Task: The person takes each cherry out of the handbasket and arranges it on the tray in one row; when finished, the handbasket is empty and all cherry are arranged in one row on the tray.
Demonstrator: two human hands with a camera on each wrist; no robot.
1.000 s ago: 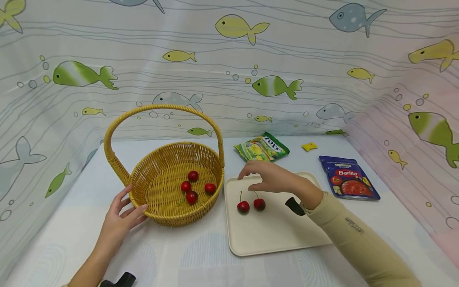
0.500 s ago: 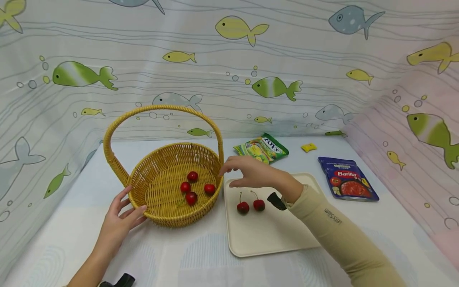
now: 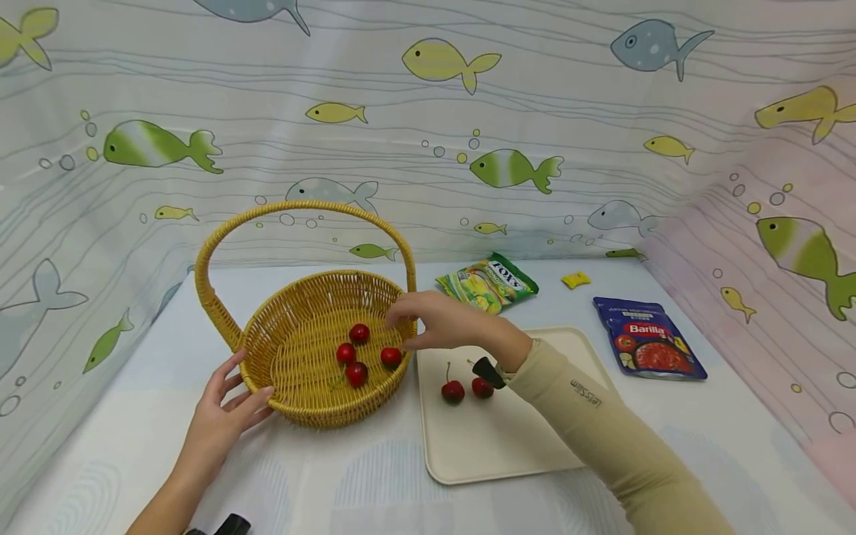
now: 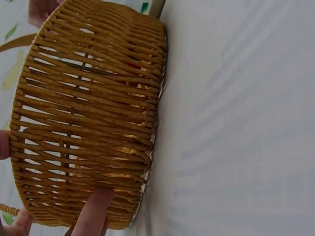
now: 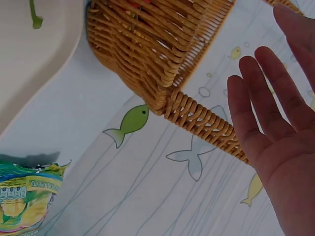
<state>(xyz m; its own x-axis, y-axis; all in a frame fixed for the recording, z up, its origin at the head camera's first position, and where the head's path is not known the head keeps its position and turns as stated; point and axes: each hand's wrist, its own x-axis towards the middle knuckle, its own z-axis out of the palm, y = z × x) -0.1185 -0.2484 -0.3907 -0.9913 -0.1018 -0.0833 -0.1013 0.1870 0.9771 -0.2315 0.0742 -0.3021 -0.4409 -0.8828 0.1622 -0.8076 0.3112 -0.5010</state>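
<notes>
My left hand rests against the left front of a yellow wicker basket, thumb and fingers spread at its rim. In the left wrist view, a fingertip touches the woven outer wall. Several red cherries lie in the basket, toward the right. My right hand hovers over the basket's right rim, close to the handle base, with loosely bent fingers and nothing between them. Two stemmed cherries sit on a cream tray; the other cherry is partly covered by the black wrist strap.
Behind the tray lies a green FOX'S candy bag, with a small yellow-wrapped candy to its right. A blue Barilla sauce pouch is at the right. The basket's tall arched handle rises over it. A fish-print curtain surrounds the table.
My right hand has moved left from above the tray to the basket's right rim. My left hand and the basket stay put, and the cherries have not moved.
</notes>
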